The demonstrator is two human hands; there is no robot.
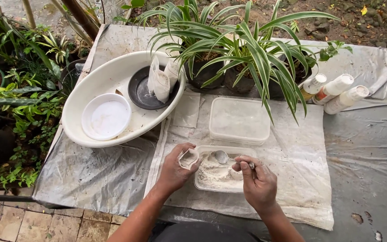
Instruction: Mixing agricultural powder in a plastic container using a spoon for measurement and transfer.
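**Ana:** Right, biggest first: one grey plastic sheet (363, 148) covers the whole table, presumably to catch spills, and a single pale cloth (301, 179) lies over its near middle as the working patch.

**Ben:** Far left sits one big white oval plastic basin (86, 89). It looks like a holding bay: one round white lid (106, 116), one dark round saucer (142, 96), and small white filled paper pouches (161, 80) leaning upright on that saucer. I count three, though they overlap.

**Ana:** At the far middle, striped spider plants in dark pots (242, 54); three pots, I think, the leaves hide the rims. Far right, three white squeeze bottles (337, 92) lie on their sides, parked clear of the powder.

**Ben:** Containers, then: one clear rectangular lidded tub (239, 120) in the centre, and just near it one shallow open tray of pale powder (216, 175).

**Ana:** Now the hands, both over that tray. Left hand (175, 168) is curled, pinching one small white paper pouch (188, 157) with its mouth up above the tray's left edge, so any spill would drop back in.

**Ben:** Right hand (258, 181) is closed round the handle of one metal spoon (221, 157), bowl pointing left toward the pouch.
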